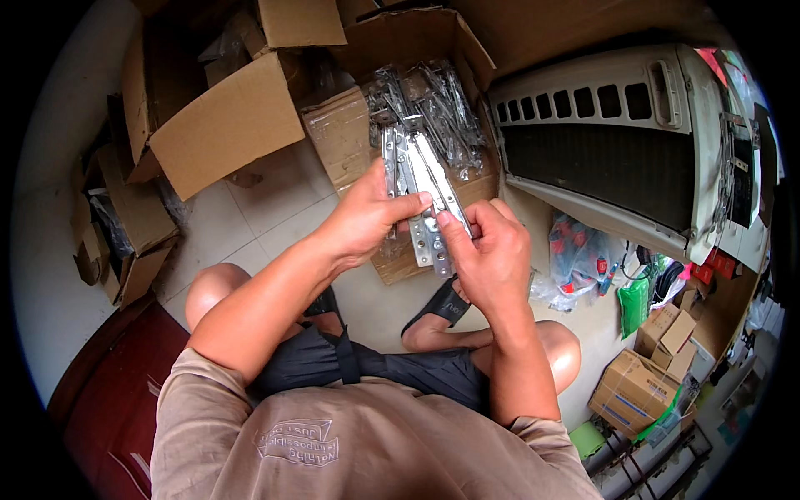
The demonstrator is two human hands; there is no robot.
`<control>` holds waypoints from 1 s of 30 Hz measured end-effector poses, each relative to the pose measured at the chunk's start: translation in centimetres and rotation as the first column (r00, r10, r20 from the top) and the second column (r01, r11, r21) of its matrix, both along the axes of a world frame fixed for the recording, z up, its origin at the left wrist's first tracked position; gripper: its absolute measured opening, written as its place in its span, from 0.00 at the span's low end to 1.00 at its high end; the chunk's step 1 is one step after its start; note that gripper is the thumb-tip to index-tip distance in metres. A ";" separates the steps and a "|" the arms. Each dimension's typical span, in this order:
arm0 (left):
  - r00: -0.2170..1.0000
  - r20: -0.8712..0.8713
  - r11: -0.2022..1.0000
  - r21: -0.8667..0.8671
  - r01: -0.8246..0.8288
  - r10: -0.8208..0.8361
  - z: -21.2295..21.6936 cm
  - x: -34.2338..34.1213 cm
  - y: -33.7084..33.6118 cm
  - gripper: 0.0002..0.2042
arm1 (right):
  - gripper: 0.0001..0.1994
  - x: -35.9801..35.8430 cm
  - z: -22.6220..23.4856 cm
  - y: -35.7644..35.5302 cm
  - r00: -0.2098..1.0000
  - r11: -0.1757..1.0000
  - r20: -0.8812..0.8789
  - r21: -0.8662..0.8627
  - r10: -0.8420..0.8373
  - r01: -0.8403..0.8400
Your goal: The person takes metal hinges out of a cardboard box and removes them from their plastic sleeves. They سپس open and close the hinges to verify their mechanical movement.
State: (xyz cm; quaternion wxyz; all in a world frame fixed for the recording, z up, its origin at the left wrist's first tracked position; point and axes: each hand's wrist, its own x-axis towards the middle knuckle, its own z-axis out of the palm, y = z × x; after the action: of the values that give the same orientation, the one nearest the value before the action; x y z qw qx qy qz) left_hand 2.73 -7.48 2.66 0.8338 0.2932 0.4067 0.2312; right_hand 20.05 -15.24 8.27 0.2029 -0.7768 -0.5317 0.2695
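In front of me, my left hand (pixel 367 212) and my right hand (pixel 493 250) are closed around a bundle of long, shiny metal bars (pixel 421 175) with rivets and holes, like window hinges. My left hand wraps the left side, its thumb pressed across the front. On the lower right, my right thumb pushes against the bars while its fingers curl behind. The bars stand close together, their lower ends poking out beneath my thumbs. Beyond them, an open cardboard box (pixel 400 29) holds a heap of similar metal pieces (pixel 442 108), some in clear plastic.
Open cardboard boxes (pixel 225 125) crowd the left. A large pale appliance with a dark grille (pixel 600 167) stands at right. Near it lie a clear bag of red items (pixel 575 254), a green packet (pixel 633 308) and a taped carton (pixel 637 392). A dark red wooden piece (pixel 117 392) is lower left.
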 end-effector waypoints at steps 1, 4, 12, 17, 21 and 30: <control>1.000 0.005 1.000 -0.003 -0.009 0.009 0.1 -0.1 0.0 0.20 | 0.14 0.3 -0.2 0.0 1.000 1.000 -0.002 0.010 0.004 -0.004; 0.999 0.027 1.000 0.016 0.020 -0.021 1.1 -0.5 0.6 0.20 | 0.15 0.8 0.0 0.2 0.999 1.000 -0.034 -0.018 -0.015 0.014; 0.999 -0.013 0.995 0.085 0.045 -0.044 -1.0 -0.1 0.2 0.25 | 0.16 1.4 -1.5 -0.1 0.904 0.951 -0.358 -0.277 -0.232 0.135; 0.999 0.039 1.000 0.002 -0.008 0.008 -0.4 0.1 0.3 0.27 | 0.16 -0.6 -2.5 -0.6 0.737 0.940 -0.584 -0.210 -0.341 0.269; 0.987 0.135 0.995 -0.057 -0.078 0.085 -1.6 0.7 -0.1 0.26 | 0.15 -1.2 -4.6 -1.3 0.773 0.917 -0.497 -0.165 -0.395 0.362; 0.947 0.282 0.976 -0.192 -0.101 0.153 -1.5 0.6 0.3 0.23 | 0.12 -1.7 -3.8 -0.5 0.624 0.893 -0.647 -0.234 -0.439 0.385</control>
State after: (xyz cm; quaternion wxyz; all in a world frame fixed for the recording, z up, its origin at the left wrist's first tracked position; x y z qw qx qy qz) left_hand 3.30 -7.18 1.16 0.8909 0.1542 0.3145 0.2892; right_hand 18.30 -15.74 4.42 0.4119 -0.7292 -0.2165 0.5018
